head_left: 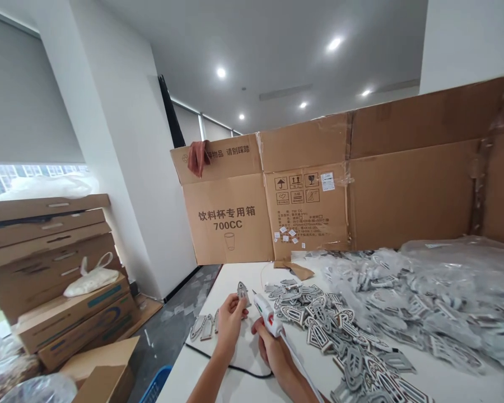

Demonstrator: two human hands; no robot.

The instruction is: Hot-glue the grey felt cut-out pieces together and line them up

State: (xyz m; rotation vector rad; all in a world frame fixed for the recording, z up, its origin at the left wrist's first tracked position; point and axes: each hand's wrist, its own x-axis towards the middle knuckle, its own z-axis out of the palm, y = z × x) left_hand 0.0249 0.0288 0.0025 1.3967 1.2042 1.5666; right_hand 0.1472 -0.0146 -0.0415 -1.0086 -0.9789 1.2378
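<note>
Grey piece (242, 292): over the desk (235, 274), long way upright, pointy end up;
Glue gun (264, 310): nose points forward-left, near Grey piece;
Left hand (230, 314): pinched on Grey piece;
Right hand (269, 342): wrapped around Glue gun

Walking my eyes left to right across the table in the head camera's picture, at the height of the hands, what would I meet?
A few grey pieces → left hand → white tool → big grey pile → plastic bags

head-worn | above table (243, 386) | faces forward | cardboard wall (306, 207) ahead
</note>
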